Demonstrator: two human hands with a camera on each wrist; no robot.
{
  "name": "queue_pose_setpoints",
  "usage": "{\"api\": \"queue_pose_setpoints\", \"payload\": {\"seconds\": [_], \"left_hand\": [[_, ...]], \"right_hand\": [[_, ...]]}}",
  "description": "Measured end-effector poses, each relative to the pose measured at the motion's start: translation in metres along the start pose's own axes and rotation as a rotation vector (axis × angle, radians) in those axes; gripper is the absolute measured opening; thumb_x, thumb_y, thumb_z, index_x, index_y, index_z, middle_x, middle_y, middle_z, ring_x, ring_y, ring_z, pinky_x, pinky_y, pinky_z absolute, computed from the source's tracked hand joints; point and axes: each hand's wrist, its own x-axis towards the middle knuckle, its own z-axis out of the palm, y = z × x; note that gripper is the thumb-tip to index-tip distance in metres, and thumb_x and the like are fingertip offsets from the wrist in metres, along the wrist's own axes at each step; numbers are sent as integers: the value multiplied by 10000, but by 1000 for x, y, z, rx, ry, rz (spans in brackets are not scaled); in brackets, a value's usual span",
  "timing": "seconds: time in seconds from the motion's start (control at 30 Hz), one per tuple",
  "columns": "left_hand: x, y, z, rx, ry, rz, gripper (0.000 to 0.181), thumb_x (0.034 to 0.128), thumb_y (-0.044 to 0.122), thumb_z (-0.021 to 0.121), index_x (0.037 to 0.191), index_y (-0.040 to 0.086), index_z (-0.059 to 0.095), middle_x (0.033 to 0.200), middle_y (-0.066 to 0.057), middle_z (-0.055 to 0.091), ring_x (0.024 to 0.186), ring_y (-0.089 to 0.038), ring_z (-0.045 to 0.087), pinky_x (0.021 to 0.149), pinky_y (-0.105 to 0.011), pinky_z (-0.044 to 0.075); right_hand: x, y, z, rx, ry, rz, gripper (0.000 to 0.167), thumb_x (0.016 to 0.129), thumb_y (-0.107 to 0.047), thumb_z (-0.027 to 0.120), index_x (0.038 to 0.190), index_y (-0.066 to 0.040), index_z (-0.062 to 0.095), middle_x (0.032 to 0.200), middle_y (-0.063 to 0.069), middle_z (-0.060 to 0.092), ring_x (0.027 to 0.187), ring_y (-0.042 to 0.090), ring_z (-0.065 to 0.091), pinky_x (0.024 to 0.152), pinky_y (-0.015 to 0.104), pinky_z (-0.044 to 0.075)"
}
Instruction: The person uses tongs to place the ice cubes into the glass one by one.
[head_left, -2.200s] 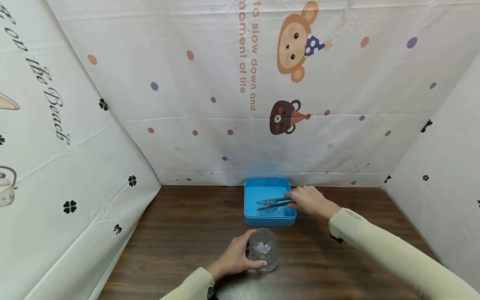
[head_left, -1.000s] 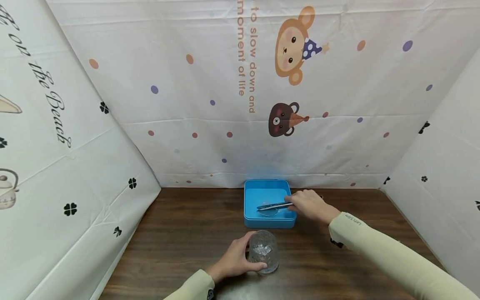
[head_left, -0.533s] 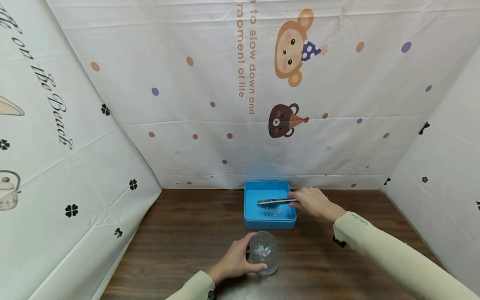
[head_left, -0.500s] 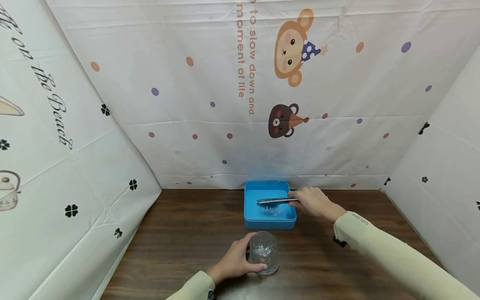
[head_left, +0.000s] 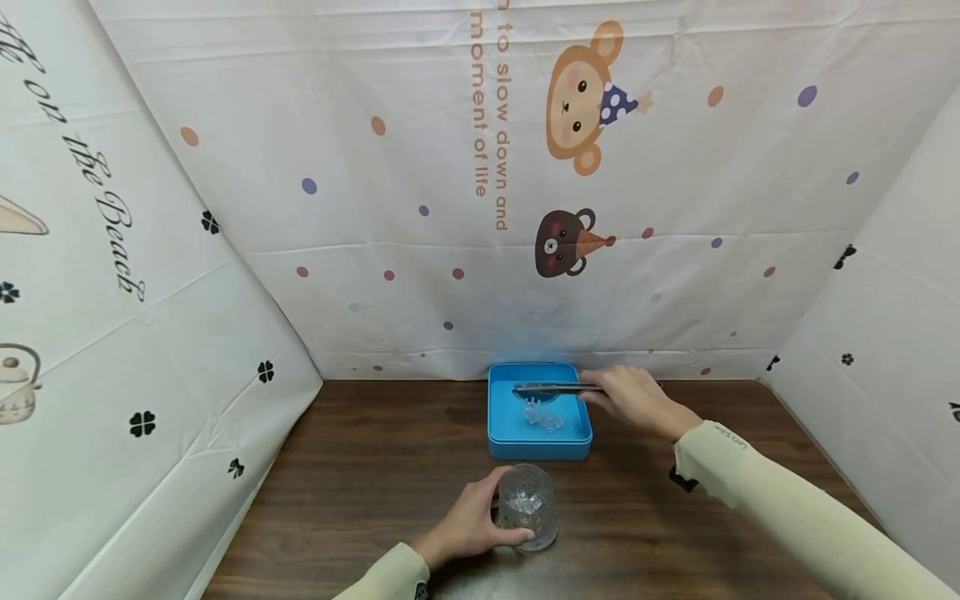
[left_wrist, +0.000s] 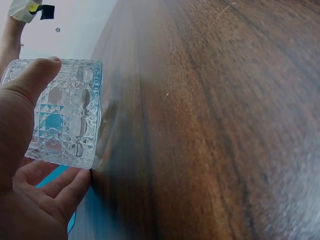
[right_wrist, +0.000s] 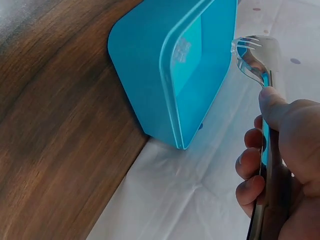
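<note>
My left hand (head_left: 468, 514) grips a clear cut-glass tumbler (head_left: 528, 507) standing on the table, thumb on the near side and fingers behind. Clear, ice-like pieces show inside it. The glass's square pattern (left_wrist: 75, 107) is plain in the left wrist view. My right hand (head_left: 628, 400) holds metal tongs (head_left: 558, 387) by the handles, their arms pressed together over the blue box (head_left: 540, 451). Clear pieces (head_left: 542, 414) lie on the box floor. The right wrist view shows a fork-shaped tip (right_wrist: 255, 45) above the rim; a clear edge shows there, but I cannot tell whether a piece is pinched.
The box stands on the dark wooden table (head_left: 375, 467) against the white printed cloth (head_left: 420, 208) at the back. More white cloth forms side walls at left (head_left: 172, 350) and right (head_left: 870, 383).
The tongs, spread among the clear pieces earlier, have come together and moved up and back from them. My right hand has risen slightly. My left hand and the tumbler have stayed put.
</note>
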Motion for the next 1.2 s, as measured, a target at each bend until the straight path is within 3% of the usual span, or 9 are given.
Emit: {"api": "queue_pose_setpoints", "payload": {"seconds": [0.4, 0.67, 0.87, 1.2], "left_hand": [[1, -1, 0, -13, -7, 2, 776, 843, 453, 848, 1471, 206, 463, 1313, -15, 642, 1116, -96, 647, 883, -247, 558], [1, -1, 0, -9, -9, -3, 775, 849, 449, 844, 1473, 192, 465, 1312, -14, 640, 1110, -89, 645, 873, -246, 561], [0, -1, 0, -9, -17, -8, 777, 851, 453, 840, 1477, 192, 460, 1322, -31, 636, 1117, -92, 643, 868, -239, 559], [1, -2, 0, 5, -7, 2, 776, 843, 456, 847, 1466, 187, 471, 1304, 1, 640, 1107, -83, 644, 863, -235, 560]], "right_hand": [[0, 1, 1, 2, 36, -4, 88, 983, -235, 725, 1030, -163, 705, 679, -105, 558, 517, 32, 450, 439, 251, 345], [-4, 1, 0, 6, 46, 6, 279, 977, -242, 728, 1212, -92, 730, 867, 5, 722, 581, 50, 556, 463, 247, 394], [-8, -2, -5, 7, 73, 9, 212, 974, -259, 734, 1148, -138, 740, 761, -75, 658, 568, 25, 525, 476, 245, 391], [-15, -11, -19, -29, 125, -14, 295, 949, -278, 761, 1178, -94, 751, 918, 38, 759, 662, 150, 672, 522, 321, 515]]}}
